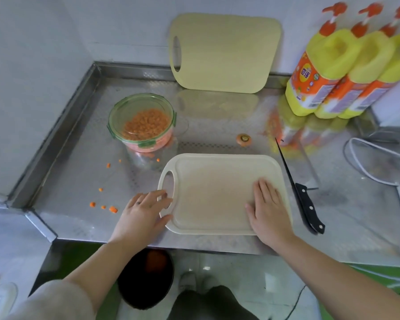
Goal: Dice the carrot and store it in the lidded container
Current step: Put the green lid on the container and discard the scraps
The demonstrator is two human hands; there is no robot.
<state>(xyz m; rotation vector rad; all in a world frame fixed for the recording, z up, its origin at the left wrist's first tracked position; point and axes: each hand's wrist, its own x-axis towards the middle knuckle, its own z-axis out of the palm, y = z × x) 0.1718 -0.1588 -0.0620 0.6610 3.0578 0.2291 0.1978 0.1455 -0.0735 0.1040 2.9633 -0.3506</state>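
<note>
A stainless steel worktop (79,158) fills the view, with a raised rim at the back and left. A pale yellow cutting board (224,51) leans upright against the back wall, and three yellow detergent bottles (328,72) with orange caps stand to its right.

A cream cutting board (213,192) lies flat near the front edge, its handle hole to the left and its surface bare. The right hand (268,209) lies flat on the board's right side, fingers straight and together, holding nothing. The left hand (141,213) rests at the handle end, its relaxed fingers across the handle strip and its thumb touching the near left corner.

The round glass container (116,116), green-rimmed with clip tabs, stands behind and to the left of the board, well apart from both hands. The diced carrot (146,123) inside is a heap of small orange cubes. Whether the lid is clipped shut cannot be told.

A black-handled knife (307,204) lies just right of the board. A carrot top (243,139) sits behind the board. Loose carrot bits (113,209) are scattered left of the left hand.
</note>
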